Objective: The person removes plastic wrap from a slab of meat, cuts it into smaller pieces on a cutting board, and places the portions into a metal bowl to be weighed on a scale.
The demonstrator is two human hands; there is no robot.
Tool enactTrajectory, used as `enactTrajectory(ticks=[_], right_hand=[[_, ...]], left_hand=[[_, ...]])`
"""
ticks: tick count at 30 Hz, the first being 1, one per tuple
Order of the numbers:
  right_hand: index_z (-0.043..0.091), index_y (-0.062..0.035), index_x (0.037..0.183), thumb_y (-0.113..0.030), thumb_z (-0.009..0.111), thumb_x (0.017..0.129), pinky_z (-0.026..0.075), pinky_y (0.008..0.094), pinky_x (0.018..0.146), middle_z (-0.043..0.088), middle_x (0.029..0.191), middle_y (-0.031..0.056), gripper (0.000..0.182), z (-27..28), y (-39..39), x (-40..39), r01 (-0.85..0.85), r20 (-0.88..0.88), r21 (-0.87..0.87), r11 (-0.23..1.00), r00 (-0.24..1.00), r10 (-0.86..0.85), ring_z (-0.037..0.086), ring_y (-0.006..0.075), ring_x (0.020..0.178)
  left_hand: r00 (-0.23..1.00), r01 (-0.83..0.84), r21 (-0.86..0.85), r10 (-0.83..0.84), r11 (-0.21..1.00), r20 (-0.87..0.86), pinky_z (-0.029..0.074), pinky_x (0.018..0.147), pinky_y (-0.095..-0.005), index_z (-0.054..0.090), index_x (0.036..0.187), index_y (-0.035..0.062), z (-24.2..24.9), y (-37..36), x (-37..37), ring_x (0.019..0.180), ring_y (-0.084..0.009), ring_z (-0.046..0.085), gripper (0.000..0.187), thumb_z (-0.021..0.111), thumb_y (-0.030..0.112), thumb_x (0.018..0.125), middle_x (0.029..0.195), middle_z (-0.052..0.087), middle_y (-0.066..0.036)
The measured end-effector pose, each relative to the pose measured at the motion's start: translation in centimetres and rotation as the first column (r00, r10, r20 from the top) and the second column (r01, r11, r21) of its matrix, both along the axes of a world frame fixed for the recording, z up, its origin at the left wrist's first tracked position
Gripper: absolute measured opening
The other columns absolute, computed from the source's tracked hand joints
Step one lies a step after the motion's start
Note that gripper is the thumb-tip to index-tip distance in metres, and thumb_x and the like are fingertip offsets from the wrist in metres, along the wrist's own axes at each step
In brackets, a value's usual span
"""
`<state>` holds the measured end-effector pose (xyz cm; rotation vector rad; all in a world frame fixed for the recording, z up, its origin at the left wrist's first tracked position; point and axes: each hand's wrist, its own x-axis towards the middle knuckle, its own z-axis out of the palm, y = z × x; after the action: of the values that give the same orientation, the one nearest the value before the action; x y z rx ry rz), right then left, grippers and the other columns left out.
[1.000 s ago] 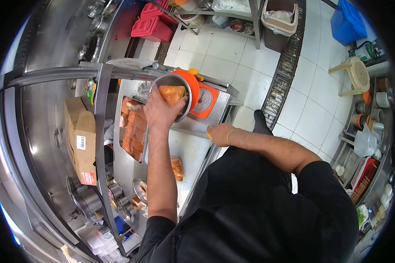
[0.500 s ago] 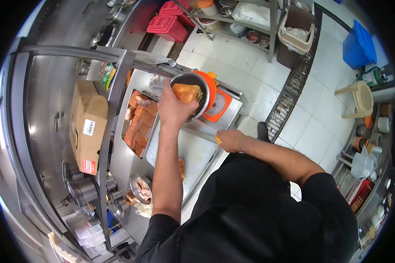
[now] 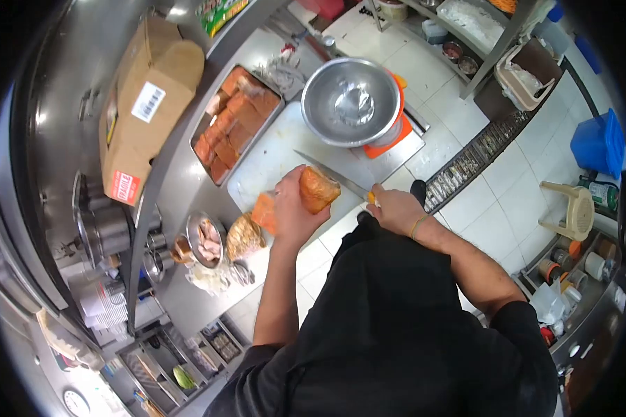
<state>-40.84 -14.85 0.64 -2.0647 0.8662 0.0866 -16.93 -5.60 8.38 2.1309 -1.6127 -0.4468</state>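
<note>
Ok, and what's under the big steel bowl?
Beneath the steel bowl, an orange rim and part of an orange scale show at its right side. The bowl covers the rest, so I can't see what its base rests on.

A working kitchen, shown by steel counters, a cutting board (image 3: 278, 149), stacked pots (image 3: 104, 226) and a weighing scale (image 3: 389, 139).
</note>
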Motion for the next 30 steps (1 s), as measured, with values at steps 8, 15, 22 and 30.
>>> enactTrajectory(ticks=[8, 15, 22, 30], right_hand=[[0.053, 0.0013, 0.111, -0.03, 0.059, 0.106, 0.055, 0.0565, 0.074, 0.072, 0.085, 0.0236, 0.033, 2.7, 2.3, 0.3, 0.044, -0.085, 0.024, 0.999, 0.996, -0.042, 0.072, 0.0453, 0.084], [0.054, 0.0028, 0.109, -0.025, 0.06, 0.105, 0.057, 0.053, 0.07, 0.072, 0.079, 0.0227, 0.029, 8.1, 2.8, 0.3, 0.077, -0.152, -0.014, 0.997, 0.985, -0.078, 0.072, 0.044, 0.077], [0.055, 0.0006, 0.107, -0.024, 0.061, 0.104, 0.058, 0.0516, 0.068, 0.071, 0.078, 0.0205, 0.025, 10.6, 4.0, -0.1, 0.032, -0.179, -0.078, 0.996, 0.983, -0.046, 0.072, 0.0407, 0.073], [0.055, -0.0023, 0.104, -0.019, 0.06, 0.103, 0.059, 0.0471, 0.066, 0.071, 0.081, 0.0185, 0.018, 12.5, 4.8, 0.3, -0.016, -0.263, -0.079, 0.997, 0.965, -0.006, 0.074, 0.0369, 0.075]], left_hand=[[0.99, -0.09, -0.096, 0.079, 0.991, -0.114, 0.033, 0.122, -0.0528, 0.041, 0.155, 0.0036, -6.6, 3.5, 0.7, 0.149, -0.0426, 0.038, 0.092, 0.091, 0.019, 0.08, 0.156, 0.044, -0.026], [0.969, -0.249, -0.299, 0.239, 0.921, -0.068, 0.043, 0.11, -0.0505, 0.06, 0.129, 0.0003, -8.7, 2.2, 0.6, 0.126, -0.0418, 0.057, 0.033, 0.068, 0.007, 0.098, 0.131, 0.062, -0.022], [0.953, -0.279, -0.318, 0.302, 0.906, 0.023, 0.044, 0.096, -0.052, 0.062, 0.118, 0.0026, -10.9, 0.6, -1.1, 0.109, -0.0411, 0.058, 0.019, 0.06, 0.008, 0.1, 0.114, 0.064, -0.018], [0.961, -0.231, -0.32, 0.266, 0.919, 0.07, 0.043, 0.097, -0.0514, 0.06, 0.12, 0.0021, -11.0, 0.5, -0.9, 0.105, -0.0406, 0.061, 0.02, 0.059, 0.007, 0.101, 0.111, 0.067, -0.017]])
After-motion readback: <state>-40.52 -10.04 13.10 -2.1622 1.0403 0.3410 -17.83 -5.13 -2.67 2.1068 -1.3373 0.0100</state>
